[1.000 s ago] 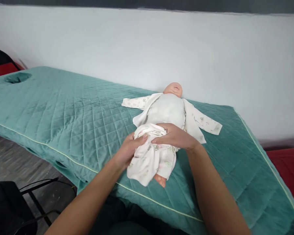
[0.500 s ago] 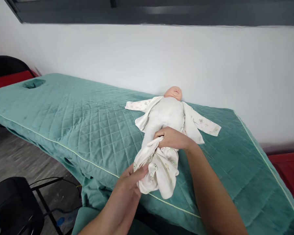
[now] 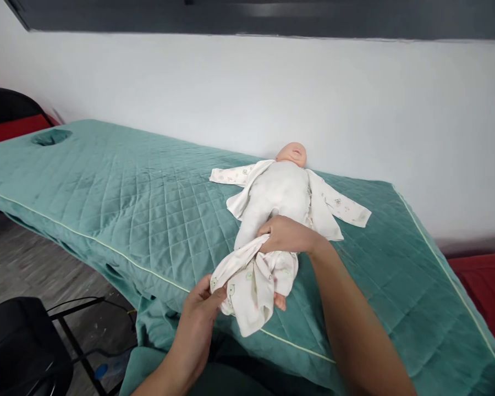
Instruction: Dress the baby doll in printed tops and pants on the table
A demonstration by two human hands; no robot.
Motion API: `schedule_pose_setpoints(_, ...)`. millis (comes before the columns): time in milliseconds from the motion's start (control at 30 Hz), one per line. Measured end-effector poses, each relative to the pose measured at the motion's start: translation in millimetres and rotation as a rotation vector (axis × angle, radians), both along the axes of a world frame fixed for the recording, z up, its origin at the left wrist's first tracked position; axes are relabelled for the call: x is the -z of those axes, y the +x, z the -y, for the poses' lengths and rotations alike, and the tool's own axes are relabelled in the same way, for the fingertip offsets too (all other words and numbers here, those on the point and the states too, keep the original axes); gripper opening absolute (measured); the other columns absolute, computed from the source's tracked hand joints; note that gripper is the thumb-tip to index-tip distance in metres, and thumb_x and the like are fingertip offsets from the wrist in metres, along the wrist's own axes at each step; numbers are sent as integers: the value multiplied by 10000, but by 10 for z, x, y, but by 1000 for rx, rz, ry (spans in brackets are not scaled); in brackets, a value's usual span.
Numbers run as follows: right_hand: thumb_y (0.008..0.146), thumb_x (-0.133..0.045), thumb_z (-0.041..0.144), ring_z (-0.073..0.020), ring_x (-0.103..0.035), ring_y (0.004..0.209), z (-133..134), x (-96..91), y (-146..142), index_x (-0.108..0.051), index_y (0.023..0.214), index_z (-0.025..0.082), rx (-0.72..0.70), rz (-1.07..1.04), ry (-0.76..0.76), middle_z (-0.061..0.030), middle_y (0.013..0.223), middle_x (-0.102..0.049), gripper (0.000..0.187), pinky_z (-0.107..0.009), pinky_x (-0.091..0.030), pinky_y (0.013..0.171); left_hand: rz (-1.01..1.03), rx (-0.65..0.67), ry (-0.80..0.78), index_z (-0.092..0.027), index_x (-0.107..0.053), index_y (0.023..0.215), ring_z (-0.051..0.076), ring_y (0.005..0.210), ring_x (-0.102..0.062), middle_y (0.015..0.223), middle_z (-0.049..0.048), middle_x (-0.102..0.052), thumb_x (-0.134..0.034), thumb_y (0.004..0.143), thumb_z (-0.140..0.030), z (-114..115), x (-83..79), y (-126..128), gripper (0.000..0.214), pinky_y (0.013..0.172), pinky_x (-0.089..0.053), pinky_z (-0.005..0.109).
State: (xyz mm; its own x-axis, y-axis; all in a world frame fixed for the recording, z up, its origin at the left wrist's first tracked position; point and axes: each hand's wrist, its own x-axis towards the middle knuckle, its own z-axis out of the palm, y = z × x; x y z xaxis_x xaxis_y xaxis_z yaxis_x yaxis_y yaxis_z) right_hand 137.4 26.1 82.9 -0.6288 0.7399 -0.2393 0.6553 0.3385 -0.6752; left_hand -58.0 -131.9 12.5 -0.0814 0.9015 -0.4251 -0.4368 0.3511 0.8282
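Observation:
A baby doll [image 3: 278,190] with a white cloth body lies on its back, its head toward the wall. Its arms are in a white printed baby shirt [image 3: 338,206] that lies spread open. White printed baby pants [image 3: 251,291] are bunched around the doll's lower legs, and one small foot [image 3: 279,301] shows below the cloth. My left hand [image 3: 198,319] pinches the left edge of the pants. Higher up, my right hand [image 3: 286,235] is closed on the pants' waistband by the doll's legs; its fingertips are partly hidden.
The doll rests on a padded bed with a green quilted cover [image 3: 160,203], which has a face hole [image 3: 51,137] at its far left. A white wall [image 3: 190,88] runs behind. Black chair [image 3: 25,341] at lower left, red chair [image 3: 484,297] at right.
My left hand has moved left and pulled the pants' edge that way. One doll foot now shows below the cloth. My right hand stays almost in place.

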Motion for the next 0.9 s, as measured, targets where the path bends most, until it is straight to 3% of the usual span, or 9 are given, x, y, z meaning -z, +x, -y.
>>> schedule_pose_setpoints(167,709,-690,341,-125,-455,607,11,10,-17,-632,610,197,-12,34,37,37,625,-576,184,-283,-290,553,-254,106,40,-180,-652,759,146,692,-522,691,-27,-599,-752,760,-337,-94,0,-109,187,636,-369,244)
schedule_pose_setpoints(333,705,-688,338,-139,-496,645,12,0,-17,-624,623,201,-22,3,42,33,656,-592,172,-281,-306,572,-320,172,69,-200,-714,912,189,766,-546,774,-6,-636,-732,757,-347,-112,-58,-118,214,703,-407,270)
schedule_pose_setpoints(500,715,-707,360,-141,-511,658,8,-5,-6,-639,640,195,-32,-40,26,33,672,-603,193,-270,-322,577,-298,184,89,-195,-701,875,184,725,-526,744,-4,-624,-731,781,-380,-176,-83,-79,210,710,-407,281)
schedule_pose_setpoints(700,762,-742,450,-191,-616,801,-10,-3,46,-726,852,182,-32,-130,-18,-5,843,-702,283,-280,-405,662,-320,171,258,-197,-646,876,154,674,-467,713,-27,-560,-697,828,-335,-425,3,-100,154,667,-387,268)
schedule_pose_setpoints(900,701,-824,506,-246,-668,928,-3,-11,71,-750,1009,204,-41,-143,-39,-23,989,-754,437,-315,-477,755,-395,157,401,-174,-660,894,158,744,-524,791,-9,-605,-731,807,-362,-781,98,-264,218,686,-418,257)
